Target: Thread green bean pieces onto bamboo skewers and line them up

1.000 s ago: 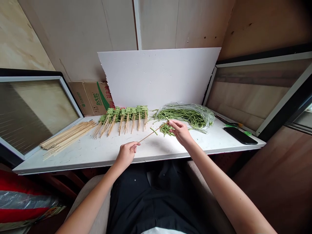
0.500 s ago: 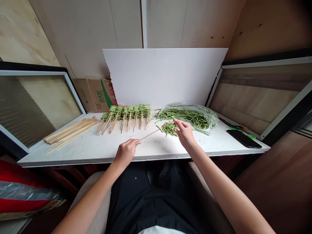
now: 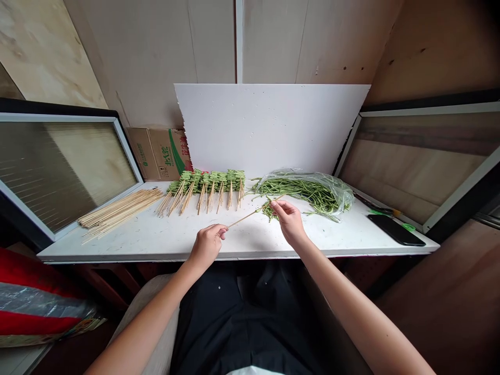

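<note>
My left hand (image 3: 206,245) is closed around the lower end of a thin wooden skewer (image 3: 242,219), which slants up to the right. At the skewer's upper part, the thumb and fingers of my right hand (image 3: 289,223) pinch a piece of green bean (image 3: 269,202); the fingers partly hide it. Another bit of green shows lower on the stick. Just behind the right fingers lies a small pile of cut green beans (image 3: 270,212), mostly covered by the hand now. Finished-looking bean skewers (image 3: 211,182) are stacked in a row behind, sticks pointing toward me.
Loose bare skewers (image 3: 121,211) lie at the left of the white table (image 3: 164,239). A clear plastic bag of long green beans (image 3: 312,190) sits at back right. A black phone (image 3: 395,230) and scissors (image 3: 377,207) are at far right. A cardboard box (image 3: 156,153) and white board (image 3: 273,127) stand behind.
My right hand has come slightly down and left along the skewer, nearer my left hand, and covers more of the cut bean pile. The whole view has shifted a little.
</note>
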A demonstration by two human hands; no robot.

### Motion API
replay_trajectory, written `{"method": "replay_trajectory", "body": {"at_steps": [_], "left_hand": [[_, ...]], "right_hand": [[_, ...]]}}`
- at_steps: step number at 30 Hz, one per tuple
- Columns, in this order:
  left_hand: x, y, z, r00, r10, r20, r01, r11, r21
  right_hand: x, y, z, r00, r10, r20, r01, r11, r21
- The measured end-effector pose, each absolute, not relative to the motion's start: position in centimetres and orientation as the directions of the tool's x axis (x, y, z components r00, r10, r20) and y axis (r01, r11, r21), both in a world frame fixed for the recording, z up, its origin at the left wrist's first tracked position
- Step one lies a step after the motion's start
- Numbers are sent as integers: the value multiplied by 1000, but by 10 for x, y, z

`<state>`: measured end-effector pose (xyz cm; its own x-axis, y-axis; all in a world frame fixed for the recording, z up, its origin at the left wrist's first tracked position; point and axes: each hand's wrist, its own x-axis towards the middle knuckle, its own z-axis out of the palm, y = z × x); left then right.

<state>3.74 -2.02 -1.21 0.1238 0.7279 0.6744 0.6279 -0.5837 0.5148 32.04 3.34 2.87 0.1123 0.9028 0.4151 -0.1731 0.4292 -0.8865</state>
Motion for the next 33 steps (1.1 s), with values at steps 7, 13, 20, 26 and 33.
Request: {"method": "replay_trajectory", "body": {"at_steps": [7, 13, 20, 26, 33], "left_hand": [[41, -21, -10, 134, 796, 591, 543, -558, 628], [41, -21, -14, 50, 761, 647, 580, -550, 601], [43, -22, -13, 92, 753, 652, 589, -569, 574], [44, -22, -11, 85, 791, 606, 588, -531, 610], [43, -20, -14, 58, 829, 556, 591, -477, 651]], "right_hand": [[311, 23, 31, 57, 885, 462, -105, 465, -879], [303, 18, 28, 33, 893, 449, -109, 450, -887], [302, 25, 18, 19, 896, 443, -125, 442, -889], [306, 31, 13, -6, 873, 487, -64, 486, -872], [306, 30, 11, -12, 875, 484, -8, 484, -875]]}}
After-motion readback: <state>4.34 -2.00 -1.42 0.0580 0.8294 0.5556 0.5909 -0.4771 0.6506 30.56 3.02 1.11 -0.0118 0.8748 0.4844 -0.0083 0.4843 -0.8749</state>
